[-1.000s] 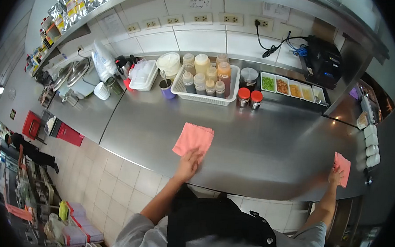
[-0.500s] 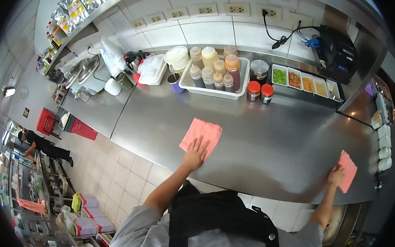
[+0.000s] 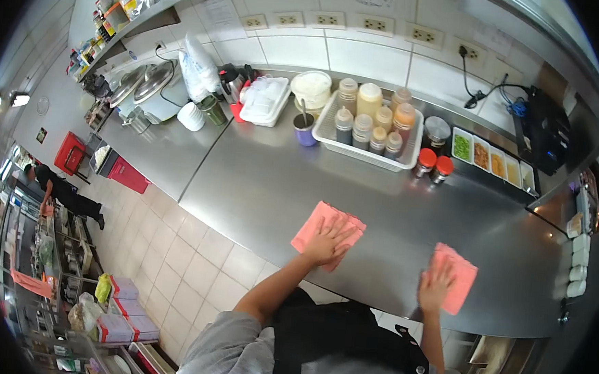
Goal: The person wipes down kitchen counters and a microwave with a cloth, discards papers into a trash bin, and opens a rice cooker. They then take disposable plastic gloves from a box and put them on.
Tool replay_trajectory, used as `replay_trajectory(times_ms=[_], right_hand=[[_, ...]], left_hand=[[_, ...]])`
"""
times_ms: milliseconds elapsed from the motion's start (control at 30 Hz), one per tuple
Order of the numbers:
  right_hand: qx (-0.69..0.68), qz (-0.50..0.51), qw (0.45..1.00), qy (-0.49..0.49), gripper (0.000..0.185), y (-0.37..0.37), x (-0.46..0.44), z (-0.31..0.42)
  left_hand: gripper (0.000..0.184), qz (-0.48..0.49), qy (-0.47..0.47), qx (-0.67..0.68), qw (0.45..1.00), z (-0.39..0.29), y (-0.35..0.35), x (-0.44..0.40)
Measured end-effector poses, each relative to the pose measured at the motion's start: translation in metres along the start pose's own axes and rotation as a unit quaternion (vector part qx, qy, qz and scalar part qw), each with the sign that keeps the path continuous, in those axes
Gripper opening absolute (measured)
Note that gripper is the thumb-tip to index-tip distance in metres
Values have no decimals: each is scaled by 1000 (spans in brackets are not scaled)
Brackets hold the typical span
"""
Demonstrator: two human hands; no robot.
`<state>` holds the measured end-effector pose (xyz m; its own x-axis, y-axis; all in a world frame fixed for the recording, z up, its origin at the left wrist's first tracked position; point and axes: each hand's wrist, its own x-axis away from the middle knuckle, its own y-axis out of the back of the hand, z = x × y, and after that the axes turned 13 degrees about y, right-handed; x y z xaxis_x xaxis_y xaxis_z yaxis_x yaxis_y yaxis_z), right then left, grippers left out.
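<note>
My left hand (image 3: 325, 246) lies flat with its fingers spread on a folded pink cloth (image 3: 311, 223), which rests on the steel counter (image 3: 245, 173) near its front edge. To the right, my right hand (image 3: 435, 288) presses flat on a second pink cloth (image 3: 461, 282), its fingers stretched out and a little blurred. Bare steel lies between the two cloths.
Along the wall stand a purple cup (image 3: 305, 134), a white basket (image 3: 366, 154) of squeeze bottles, red-lidded jars (image 3: 425, 162) and a tray of toppings (image 3: 496, 165). White lidded containers (image 3: 263, 102) are further left. A co-worker (image 3: 66, 193) stands at far left.
My right hand and its cloth have moved left across the counter, much closer to my left hand. The camera view has turned, shifting the counter items rightward in the picture.
</note>
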<state>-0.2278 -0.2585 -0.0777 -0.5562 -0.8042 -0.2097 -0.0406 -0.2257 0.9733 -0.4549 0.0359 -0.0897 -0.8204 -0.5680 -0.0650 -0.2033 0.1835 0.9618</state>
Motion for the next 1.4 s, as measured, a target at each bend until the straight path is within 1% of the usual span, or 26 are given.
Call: replay_trajectory(times_ms=[33,100,133,167,200,233,333,433,467,500,567,600,667,733,800,833,900,933,1000,1067,1100,1167,1233,1300,1333,1400], right_hand=[[61,-10,997,-39,61,-10,-7,-11],[109,-64,959,-252,65,-37,-30,-32],[113,-63,960,-250,65,-40,-44,-38],[105,-32,949,-296,67,-44,-56,-37],[95,-1,935,-342,69,-50,-63,-28],[93,-2,935,-343,69,-55,-69,-5],[60,-52,985,-153,72,-77,-73,80],[40,-61,991,-111,69,-67,-83,195],[20,-38,996,-83,67,-63,-83,223],[-1,-14,998,-57,66,-60,-81,243],[-11,-3,998,-61,65,-52,-77,271],[-28,9,998,-56,64,-49,-73,285],[-42,12,998,-42,64,-43,-64,315],[-55,15,998,-20,65,-44,-54,342],[-124,58,981,134,62,-55,-46,361],[-124,63,980,144,62,-48,-46,361],[-154,143,929,306,59,-34,-66,364],[-96,168,923,334,56,-43,-77,350],[-32,221,914,338,61,-32,-119,335],[-68,86,971,214,66,-57,-146,338],[-69,89,969,221,66,-69,-154,349],[-35,42,989,140,71,-76,-176,383],[-12,59,984,168,70,-77,-186,431],[-71,-1,956,285,60,-80,-191,481],[-73,-3,956,284,60,-95,-197,497],[-89,60,983,152,56,-129,-219,521]], left_hand=[[53,2,0,0,1000,10,6,2],[55,-8,39,12,999,30,15,6],[55,-8,40,16,999,46,17,8],[56,-17,61,14,998,67,21,13],[57,-25,81,10,996,90,26,17],[57,-26,79,9,996,116,32,16],[57,-32,98,-14,995,197,49,13],[57,-36,112,-27,993,288,66,-17],[57,-42,107,-32,993,316,67,-28],[57,-40,98,-25,994,337,76,-38],[57,-27,137,-51,989,373,94,-59],[57,-25,130,-49,990,383,100,-67],[57,-38,204,-3,978,396,109,-80],[58,-52,210,-17,976,390,97,-75],[59,-57,199,-26,978,373,87,-53],[60,-48,185,-17,981,361,86,-31],[66,-17,112,-42,993,352,78,18],[70,-3,109,-24,994,342,92,44],[74,8,120,-4,993,330,115,85],[80,5,141,22,990,336,121,108],[80,4,149,22,989,344,123,112],[76,-53,159,-28,985,369,122,106],[75,-70,167,-15,983,404,122,80],[74,-79,172,-5,982,438,129,56],[73,-41,157,13,987,453,134,41],[71,-6,136,31,990,468,144,32]])
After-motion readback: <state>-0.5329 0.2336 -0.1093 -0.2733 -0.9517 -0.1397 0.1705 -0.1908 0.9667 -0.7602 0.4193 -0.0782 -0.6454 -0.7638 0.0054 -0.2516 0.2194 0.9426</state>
